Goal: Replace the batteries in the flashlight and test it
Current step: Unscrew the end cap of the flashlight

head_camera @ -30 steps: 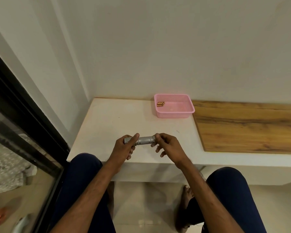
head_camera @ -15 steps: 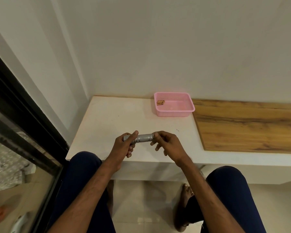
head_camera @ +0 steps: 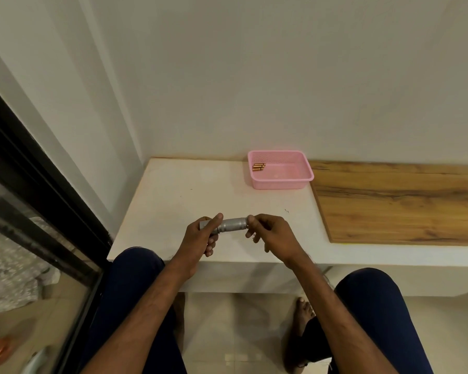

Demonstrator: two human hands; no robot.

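While my left hand [head_camera: 199, 240] grips the left end of the silver flashlight [head_camera: 232, 224], fingers curled round it, the barrel lies level above the near edge of the white worktop [head_camera: 168, 201]. My right hand [head_camera: 274, 236] pinches its right end between thumb and fingertips. Farther back, by the wall, copper-coloured batteries [head_camera: 258, 167] lie in the left corner of a pink basket [head_camera: 281, 183], beside a wooden board [head_camera: 397, 203].
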